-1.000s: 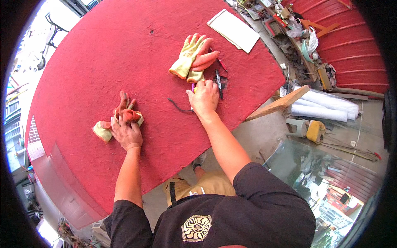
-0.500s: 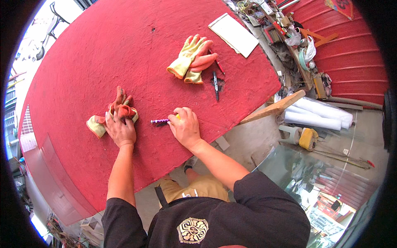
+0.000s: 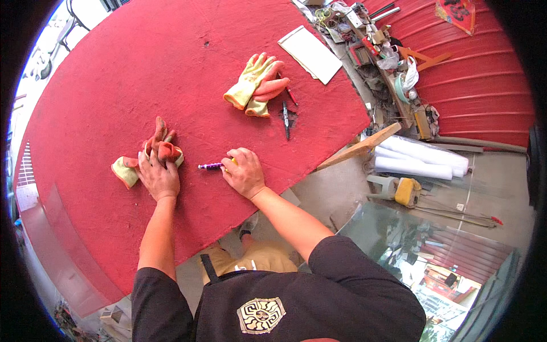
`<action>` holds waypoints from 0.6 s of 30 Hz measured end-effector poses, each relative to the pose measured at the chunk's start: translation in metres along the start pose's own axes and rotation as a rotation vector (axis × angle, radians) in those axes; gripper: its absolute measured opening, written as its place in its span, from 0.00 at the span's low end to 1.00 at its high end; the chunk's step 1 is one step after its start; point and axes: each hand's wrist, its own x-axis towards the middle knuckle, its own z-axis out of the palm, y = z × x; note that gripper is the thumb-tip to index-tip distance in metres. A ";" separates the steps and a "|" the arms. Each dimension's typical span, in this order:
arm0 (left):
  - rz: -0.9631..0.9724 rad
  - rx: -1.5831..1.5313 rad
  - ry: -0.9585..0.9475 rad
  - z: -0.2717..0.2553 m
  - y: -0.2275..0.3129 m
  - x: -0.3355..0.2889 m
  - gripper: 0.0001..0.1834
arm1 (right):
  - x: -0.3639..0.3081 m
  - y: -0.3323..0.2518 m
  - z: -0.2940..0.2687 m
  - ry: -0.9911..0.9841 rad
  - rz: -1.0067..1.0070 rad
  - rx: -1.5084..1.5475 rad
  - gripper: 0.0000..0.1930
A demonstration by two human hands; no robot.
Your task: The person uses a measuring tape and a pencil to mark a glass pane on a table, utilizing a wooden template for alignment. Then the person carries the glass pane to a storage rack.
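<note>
On a red cloth-covered table, my left hand (image 3: 159,179) lies with outstretched fingers on a crumpled red-and-yellow work glove (image 3: 124,170). My right hand (image 3: 245,174) is closed over a slim purple tool (image 3: 211,166) with a whitish tip pointing left. A bit of yellow shows at its fingers; the rest of the tool is hidden by the hand. Farther off lies a pair of yellow gloves with orange-red coating (image 3: 253,85). Beside them are a black marker (image 3: 286,121) and a red pen (image 3: 292,96).
A white paper pad (image 3: 311,54) lies near the table's far right edge. A wooden board (image 3: 362,145) juts out at the right. Beyond it are white rolls (image 3: 419,159), a yellow-and-grey object (image 3: 407,192) and a glass sheet (image 3: 370,233). Clutter (image 3: 376,57) lines the red wall.
The whole view has shifted slightly, so the table and things sit a little farther left. Both hands keep nearly the same places on the glove and the purple tool.
</note>
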 end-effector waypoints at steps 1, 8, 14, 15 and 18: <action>0.000 0.004 -0.003 -0.002 0.002 0.000 0.33 | 0.000 -0.001 0.000 -0.001 0.001 -0.006 0.13; 0.003 -0.015 -0.035 -0.006 0.001 0.002 0.34 | -0.001 -0.002 0.004 -0.016 -0.004 -0.036 0.13; -0.005 -0.048 -0.042 -0.005 -0.004 0.001 0.35 | 0.002 -0.006 0.004 0.001 -0.009 -0.065 0.12; 0.004 -0.042 -0.034 -0.006 -0.003 0.001 0.35 | 0.002 -0.008 0.004 0.000 0.000 -0.060 0.12; 0.020 -0.028 -0.025 -0.010 -0.003 0.001 0.35 | 0.004 -0.009 0.004 -0.004 0.021 -0.047 0.12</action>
